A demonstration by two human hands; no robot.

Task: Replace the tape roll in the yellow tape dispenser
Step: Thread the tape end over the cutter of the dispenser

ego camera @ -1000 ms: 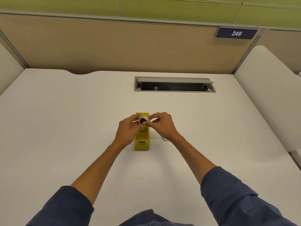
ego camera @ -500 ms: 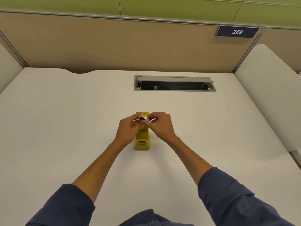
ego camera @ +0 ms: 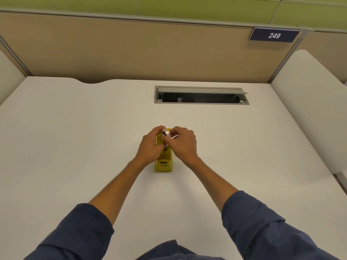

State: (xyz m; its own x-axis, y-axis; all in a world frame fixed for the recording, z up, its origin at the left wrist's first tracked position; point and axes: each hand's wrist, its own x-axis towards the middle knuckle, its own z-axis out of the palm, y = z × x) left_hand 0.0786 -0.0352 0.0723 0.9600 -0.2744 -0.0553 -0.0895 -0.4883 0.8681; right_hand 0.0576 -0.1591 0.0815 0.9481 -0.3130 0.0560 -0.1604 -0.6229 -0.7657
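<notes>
Head view, both hands, left hand (ego camera: 149, 147); right hand (ego camera: 183, 143), pinch glossy tape ring (ego camera: 166, 133) over boxy yellow dispenser (ego camera: 163, 164)

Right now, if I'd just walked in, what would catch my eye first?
Two hands meet mid-desk over a yellow tape dispenser: the left hand and right hand both pinch a pale tape roll above it. Behind them, an open cable hatch is sunk in the white desk.

A: Where's the yellow tape dispenser (ego camera: 163, 162)?
B: Mid-desk, lengthwise, one short end nearest.
A: And the tape roll (ego camera: 166, 133)?
B: Pale, on edge, held over its far end.
</notes>
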